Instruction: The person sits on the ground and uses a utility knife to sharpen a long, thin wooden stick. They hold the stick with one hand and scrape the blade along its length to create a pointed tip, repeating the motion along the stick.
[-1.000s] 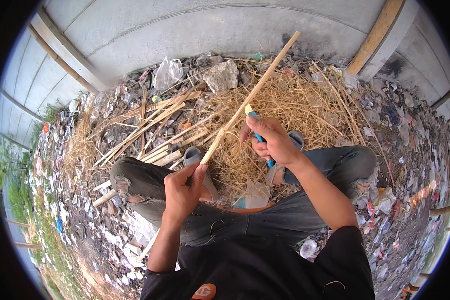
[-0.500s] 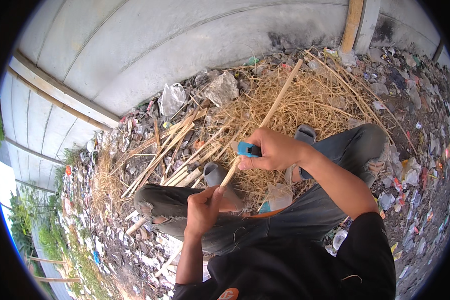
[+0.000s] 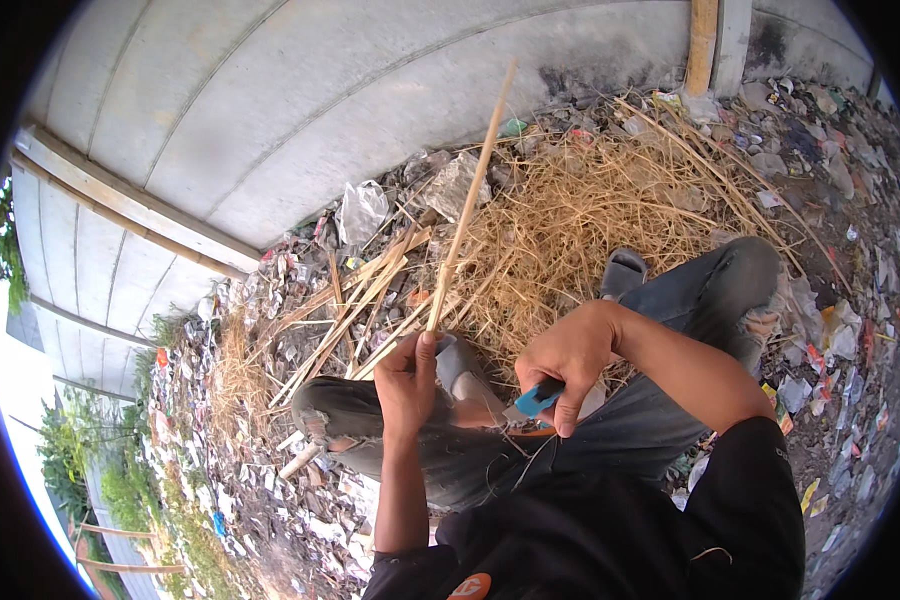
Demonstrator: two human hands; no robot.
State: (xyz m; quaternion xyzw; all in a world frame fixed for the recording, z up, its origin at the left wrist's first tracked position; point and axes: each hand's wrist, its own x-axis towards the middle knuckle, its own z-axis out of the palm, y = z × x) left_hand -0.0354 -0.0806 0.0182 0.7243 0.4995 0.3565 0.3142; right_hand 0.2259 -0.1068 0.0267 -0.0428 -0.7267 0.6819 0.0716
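My left hand (image 3: 408, 385) grips the bamboo stick (image 3: 467, 205), right hand (image 3: 568, 360) clamps the blue-handled knife (image 3: 533, 402); whittling underway, most of the stick looks uncut.

A big grey concrete wall (image 3: 350, 110) is seen at the back, lit by bright daylight. A long wooden plank (image 3: 130, 205) is laid against it. The ground (image 3: 850, 330) is covered with scraps of rubbish. A heap of dry yellow straw (image 3: 590, 210) is piled near the wall. Split sticks (image 3: 355, 300) are scattered beside it. Green plants (image 3: 120, 480) are seen at the left.
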